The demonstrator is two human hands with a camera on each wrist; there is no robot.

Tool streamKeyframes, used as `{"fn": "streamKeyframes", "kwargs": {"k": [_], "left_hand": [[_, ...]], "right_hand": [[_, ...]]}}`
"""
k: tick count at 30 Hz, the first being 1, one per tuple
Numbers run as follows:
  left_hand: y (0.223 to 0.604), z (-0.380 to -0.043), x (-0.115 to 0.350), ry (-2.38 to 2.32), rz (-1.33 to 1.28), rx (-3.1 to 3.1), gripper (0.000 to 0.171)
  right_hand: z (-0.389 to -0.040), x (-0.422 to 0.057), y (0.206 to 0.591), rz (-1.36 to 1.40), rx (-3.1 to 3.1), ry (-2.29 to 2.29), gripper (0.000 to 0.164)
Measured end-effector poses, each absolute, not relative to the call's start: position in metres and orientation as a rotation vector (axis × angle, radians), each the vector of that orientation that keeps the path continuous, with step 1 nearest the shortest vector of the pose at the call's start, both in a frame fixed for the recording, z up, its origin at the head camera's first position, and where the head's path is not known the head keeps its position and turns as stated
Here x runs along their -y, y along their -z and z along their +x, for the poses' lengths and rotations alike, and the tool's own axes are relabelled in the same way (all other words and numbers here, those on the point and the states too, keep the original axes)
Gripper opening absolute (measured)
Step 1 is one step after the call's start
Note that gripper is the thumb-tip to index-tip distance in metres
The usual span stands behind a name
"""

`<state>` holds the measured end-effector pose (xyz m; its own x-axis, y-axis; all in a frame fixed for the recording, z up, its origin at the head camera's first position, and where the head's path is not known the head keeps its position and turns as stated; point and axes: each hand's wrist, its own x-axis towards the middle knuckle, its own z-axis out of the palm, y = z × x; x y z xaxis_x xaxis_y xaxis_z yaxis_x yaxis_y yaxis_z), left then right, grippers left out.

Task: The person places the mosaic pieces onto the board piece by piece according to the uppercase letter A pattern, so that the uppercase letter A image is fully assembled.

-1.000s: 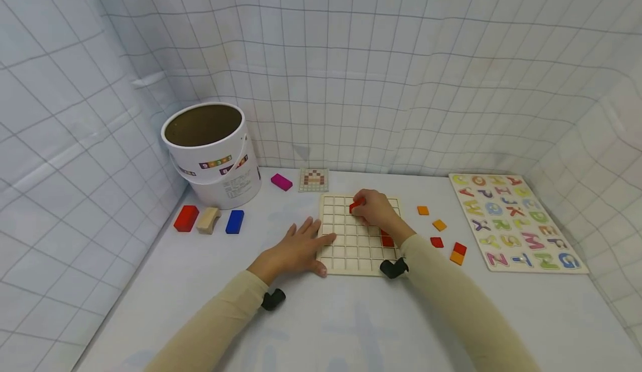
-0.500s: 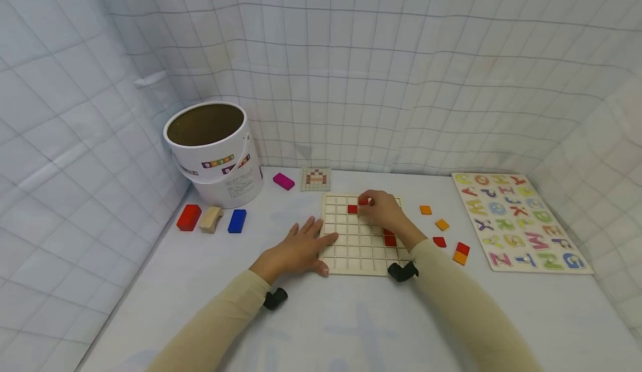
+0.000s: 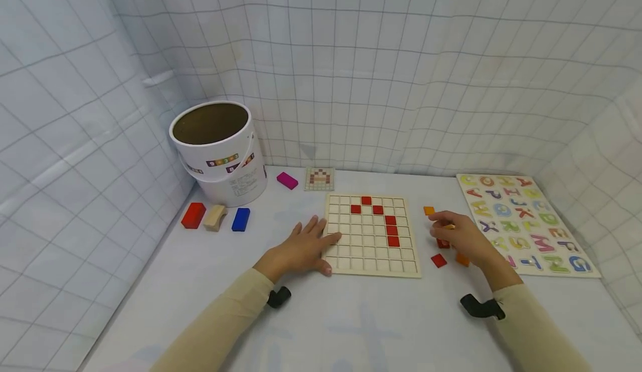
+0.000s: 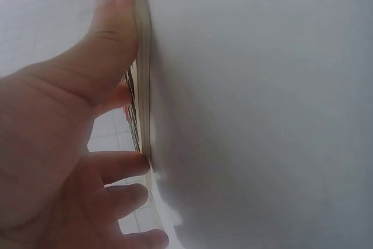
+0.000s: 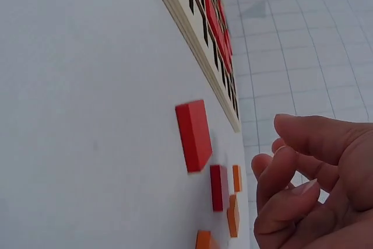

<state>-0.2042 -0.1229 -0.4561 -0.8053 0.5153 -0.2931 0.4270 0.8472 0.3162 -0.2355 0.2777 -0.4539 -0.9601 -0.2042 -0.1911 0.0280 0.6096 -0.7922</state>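
Note:
A pale wooden grid board [image 3: 351,253] lies flat on the table, with several red tiles [image 3: 391,231] set in its squares. My left hand [image 3: 299,251] rests at the board's left side, fingers spread; in the left wrist view its thumb [image 4: 113,24] and fingertips lie along the board's edge. To the right of the board my right hand [image 3: 461,236] hovers over loose tiles, fingers loosely bent and thumb apart from them. Nothing is between its fingertips in the right wrist view. Below it lie a red tile [image 5: 194,136], a darker red tile [image 5: 219,188] and several orange tiles [image 5: 233,216].
A wooden alphabet board [image 3: 531,224] lies at the right. Behind the grid board lie a small pattern card [image 3: 319,179] and a magenta block [image 3: 287,180]. Back left stands a white bucket [image 3: 215,160], with red [image 3: 193,215], arched wooden [image 3: 215,218] and blue blocks [image 3: 241,219] before it.
My right hand has let go of a red tile at the board's top and moved right, over the loose tiles. More red tiles on the board now show. The left hand has stayed put.

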Motion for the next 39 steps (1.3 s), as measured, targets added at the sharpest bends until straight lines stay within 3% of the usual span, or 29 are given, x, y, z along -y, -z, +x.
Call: {"fn": "streamKeyframes", "kwargs": {"k": [14, 25, 32, 39], "left_hand": [[0.453, -0.205, 0.120, -0.331, 0.697, -2.661, 0.090], [0.453, -0.203, 0.120, -0.336, 0.684, -2.660, 0.090], [0.456, -0.204, 0.121, -0.324, 0.688, -2.654, 0.090], [0.456, -0.205, 0.121, -0.331, 0.693, -2.666, 0.090]], "right_hand": [[-0.221, -0.292, 0.462, -0.133, -2.695, 1.016, 0.044], [-0.223, -0.291, 0.468, -0.165, -2.772, 0.977, 0.017], [-0.235, -0.282, 0.461, -0.198, -2.615, 1.317, 0.032], [-0.258, -0.241, 0.458, -0.087, -2.339, 1.791, 0.047]]}}
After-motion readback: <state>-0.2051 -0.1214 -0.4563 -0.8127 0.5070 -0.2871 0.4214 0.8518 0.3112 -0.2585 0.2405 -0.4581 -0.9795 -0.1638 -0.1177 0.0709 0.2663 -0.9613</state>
